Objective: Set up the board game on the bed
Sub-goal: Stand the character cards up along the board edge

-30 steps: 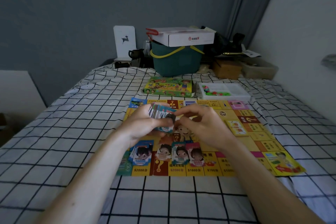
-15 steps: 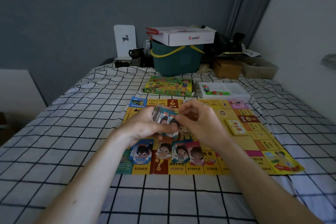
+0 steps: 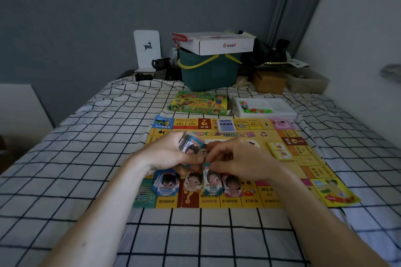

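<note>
The game board (image 3: 280, 171) lies flat on the bed (image 3: 86, 158), near the middle, and its near edge is parallel to the near edge of the bed. The left hand (image 3: 167, 154) is above the board and its grip is clamped on a stack of paper money (image 3: 191, 144), with the fingers curled around it. The right hand (image 3: 236, 161) is just beside the left one; its thumb and fingers pinch the top of one single note (image 3: 211, 182), which hangs down over the near edge of the board. Three small piles of notes lie in a row along this near edge: one (image 3: 166, 184) at the left, one (image 3: 193, 183) in the middle and one (image 3: 232, 185) at the right of the pinched note. A blue card deck (image 3: 226, 125) lies at the far edge of the board, and a yellow card deck (image 3: 280, 150) lies near its right edge. Behind the far edge of the board, on the bed, are the green game box (image 3: 199, 103) and, just beside it on the right, a white tray (image 3: 280, 107) with small coloured pieces. At the far end of the bed stands a green basket (image 3: 209, 73) that carries a white carton (image 3: 225, 44).
</note>
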